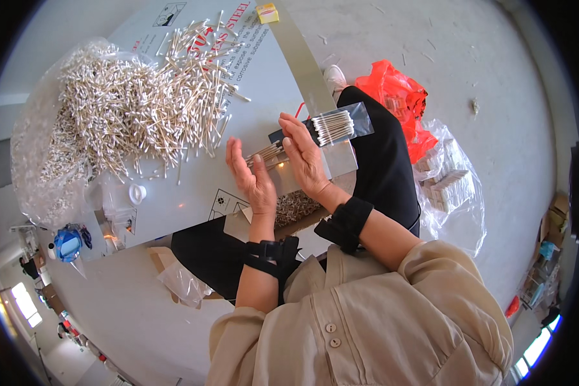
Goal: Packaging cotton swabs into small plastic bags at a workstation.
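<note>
A small bundle of cotton swabs [267,154] lies crosswise between my two hands, above the near right corner of the table. My left hand [256,183] is at its left end, with fingers straight and the thumb against the swabs. At the other end, my right hand [305,157] presses in with its palm side and thumb. Just beyond the right hand, a clear plastic bag [363,119] holds a flat row of swabs. A dark flat piece [276,136] shows partly under the bag and behind my hand. My fingers hide part of the bundle.
A big loose heap of swabs [141,109] spills from a clear sack across the grey table [193,186]. A yellow box [267,13] sits at its far edge. An open box of swabs [296,207] is below my hands. Red [392,87] and clear bags [463,193] lie right.
</note>
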Demonstrator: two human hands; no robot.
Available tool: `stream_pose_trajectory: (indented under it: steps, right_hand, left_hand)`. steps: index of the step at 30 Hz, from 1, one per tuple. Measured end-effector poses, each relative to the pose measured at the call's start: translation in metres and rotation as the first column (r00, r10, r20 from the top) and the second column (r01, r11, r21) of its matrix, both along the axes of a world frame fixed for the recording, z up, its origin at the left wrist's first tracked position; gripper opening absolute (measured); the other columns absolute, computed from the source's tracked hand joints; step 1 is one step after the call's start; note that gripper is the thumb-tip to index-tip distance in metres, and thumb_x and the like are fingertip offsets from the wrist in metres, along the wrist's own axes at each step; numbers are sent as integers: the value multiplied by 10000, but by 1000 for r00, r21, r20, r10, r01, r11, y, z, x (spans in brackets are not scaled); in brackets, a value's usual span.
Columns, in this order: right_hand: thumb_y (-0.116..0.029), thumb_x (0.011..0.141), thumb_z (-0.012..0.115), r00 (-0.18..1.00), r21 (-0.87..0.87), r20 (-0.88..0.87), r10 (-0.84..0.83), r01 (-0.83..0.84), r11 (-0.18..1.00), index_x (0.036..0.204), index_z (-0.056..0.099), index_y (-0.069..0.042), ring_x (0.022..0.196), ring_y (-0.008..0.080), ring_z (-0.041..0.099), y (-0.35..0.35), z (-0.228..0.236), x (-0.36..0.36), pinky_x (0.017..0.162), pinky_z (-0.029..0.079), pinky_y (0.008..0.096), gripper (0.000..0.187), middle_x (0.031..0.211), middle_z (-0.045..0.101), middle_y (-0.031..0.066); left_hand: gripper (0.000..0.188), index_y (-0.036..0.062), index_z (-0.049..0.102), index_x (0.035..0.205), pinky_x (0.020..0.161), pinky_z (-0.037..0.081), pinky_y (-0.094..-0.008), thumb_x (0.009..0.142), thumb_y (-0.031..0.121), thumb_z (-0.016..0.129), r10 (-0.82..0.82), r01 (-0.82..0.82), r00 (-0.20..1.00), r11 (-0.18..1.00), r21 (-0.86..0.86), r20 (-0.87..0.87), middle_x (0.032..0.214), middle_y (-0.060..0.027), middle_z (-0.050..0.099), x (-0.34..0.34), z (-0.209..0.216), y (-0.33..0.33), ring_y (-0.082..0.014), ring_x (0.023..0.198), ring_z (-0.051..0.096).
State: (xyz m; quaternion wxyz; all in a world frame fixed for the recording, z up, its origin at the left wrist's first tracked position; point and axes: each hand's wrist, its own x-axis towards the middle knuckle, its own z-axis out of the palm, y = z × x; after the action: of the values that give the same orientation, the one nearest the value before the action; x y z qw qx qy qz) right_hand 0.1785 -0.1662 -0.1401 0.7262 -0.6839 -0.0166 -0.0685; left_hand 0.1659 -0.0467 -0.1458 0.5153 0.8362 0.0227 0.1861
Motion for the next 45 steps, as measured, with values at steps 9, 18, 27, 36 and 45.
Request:
stream_pose_trajectory:
  steps: [9, 18, 27, 36, 45]
  right_hand:
    - [-93, 1004, 469, 999, 16, 19, -33, 33, 999, 1301, 501, 37, 1320, 300, 430, 3, -2, 0, 1088, 337, 342, 326, 1419, 434, 191]
    - [-92, 1015, 444, 1000, -116, 20, -4, 6, 993, 1306, 503, 37, 1298, 226, 449, -10, -4, 1, 1081, 359, 324, 323, 1433, 438, 144]
    - [-63, 983, 480, 999, -35, 11, -35, 35, 999, 1272, 516, 47, 1271, 270, 477, -10, -8, 3, 1063, 371, 326, 312, 1395, 460, 172]
    - [-99, 997, 477, 1000, -56, 1, -6, 6, 998, 1254, 519, 56, 1248, 277, 492, -11, -5, 4, 1047, 392, 333, 304, 1391, 463, 169]
    - [-135, 1017, 477, 999, 6, -42, -7, 8, 1000, 1280, 515, 36, 1278, 217, 460, -13, -4, 3, 1075, 366, 318, 316, 1407, 461, 133]
  left_hand:
    - [536, -24, 387, 1403, 1125, 291, -445, 1020, 348, 442, -26, 23, 999, 990, -139, -20, 1449, -208, 387, 8, -5, -19, -348, 1362, 364]
    - [243, 127, 641, 982, 850, 406, -467, 754, 72, 706, 313, -264, 949, 729, 632, 36, 1021, -93, 540, 52, 3, 51, -311, 1024, 487]
    - [144, 139, 651, 876, 854, 391, -442, 752, 94, 707, 9, 2, 1000, 810, 587, -15, 966, -35, 545, 40, 5, 24, -290, 992, 485]
    - [163, 142, 654, 885, 848, 385, -440, 745, 156, 738, 240, -206, 969, 624, 754, 67, 952, -44, 546, 76, 14, 64, -285, 1011, 482]
    - [100, 140, 648, 798, 842, 380, -434, 741, 98, 719, 45, 25, 995, 748, 663, -89, 896, -32, 547, 55, 13, 44, -274, 984, 490]
